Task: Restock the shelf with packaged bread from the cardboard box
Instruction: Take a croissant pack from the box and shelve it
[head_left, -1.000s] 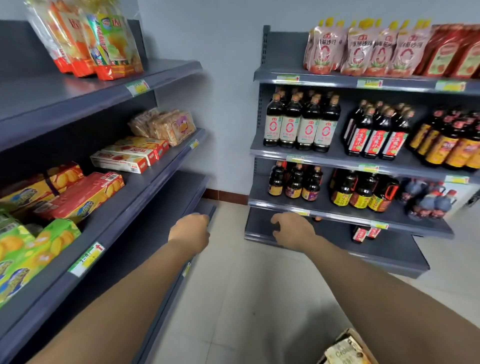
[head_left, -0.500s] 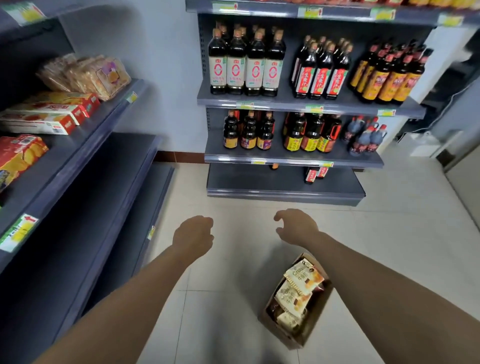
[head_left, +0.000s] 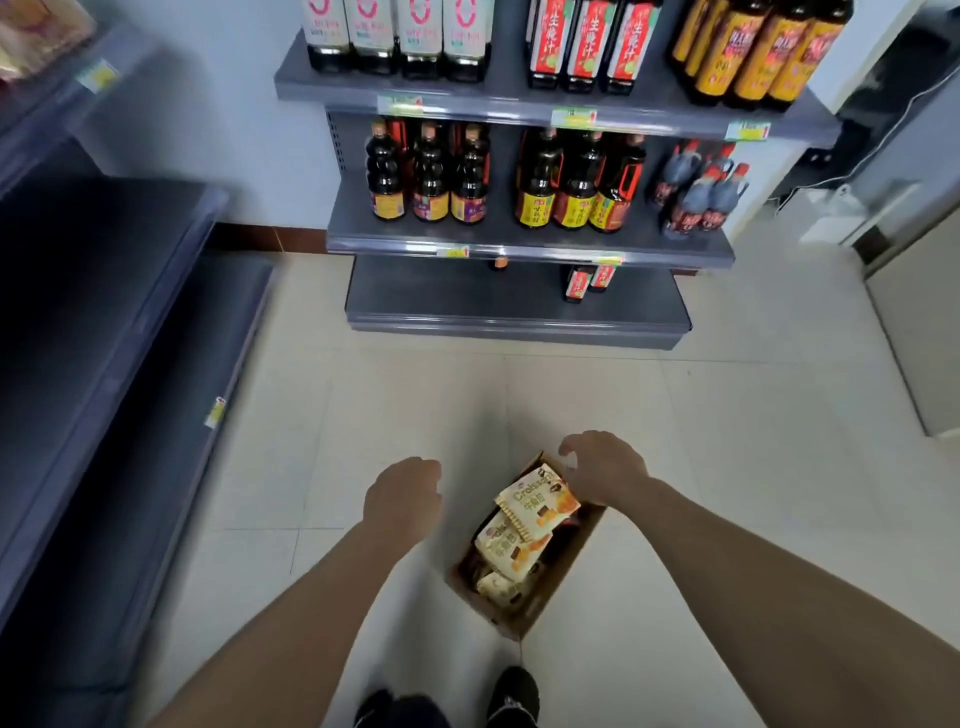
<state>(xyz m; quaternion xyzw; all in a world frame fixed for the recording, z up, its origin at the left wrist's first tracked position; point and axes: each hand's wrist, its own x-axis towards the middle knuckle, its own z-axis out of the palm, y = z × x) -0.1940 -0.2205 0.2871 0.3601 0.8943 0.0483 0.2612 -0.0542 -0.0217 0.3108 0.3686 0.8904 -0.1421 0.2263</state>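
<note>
The brown cardboard box (head_left: 558, 582) stands open on the pale tiled floor (head_left: 363, 415) in front of your feet. In it lie yellow-and-white plastic packs of croissant bread (head_left: 535, 501), the top one tilted. Your right hand (head_left: 605, 470) hovers with bent fingers over the far end of the box, just beside the top pack, and grasps nothing. Your left hand (head_left: 402, 493) is loosely curled, released, left of the box. Half a second ago both hands were beyond the box.
</note>
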